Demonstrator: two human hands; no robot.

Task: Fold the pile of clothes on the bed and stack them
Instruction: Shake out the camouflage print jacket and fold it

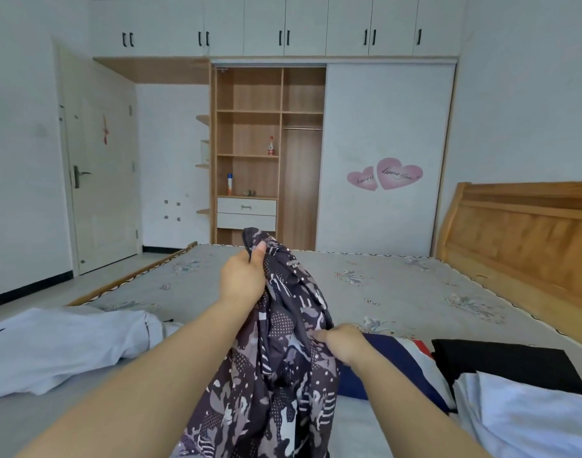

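A dark purple patterned garment (276, 365) hangs bunched in the air above the bed (398, 289). My left hand (245, 276) grips its top edge, thumb pressed on the cloth, held high. Lower and to the right, my right hand (344, 343) pinches a fold of the same garment. A white garment (61, 348) lies spread on the bed at the left. At the right lie a navy, white and red striped piece (401, 361), a black garment (504, 361) and a pale blue-white one (530, 414).
The grey flowered mattress stretches ahead, with a wooden headboard (520, 233) on the right. Beyond the bed stands an open wardrobe (266, 153) with shelves and a white sliding door. A closed room door (98, 180) is at the left.
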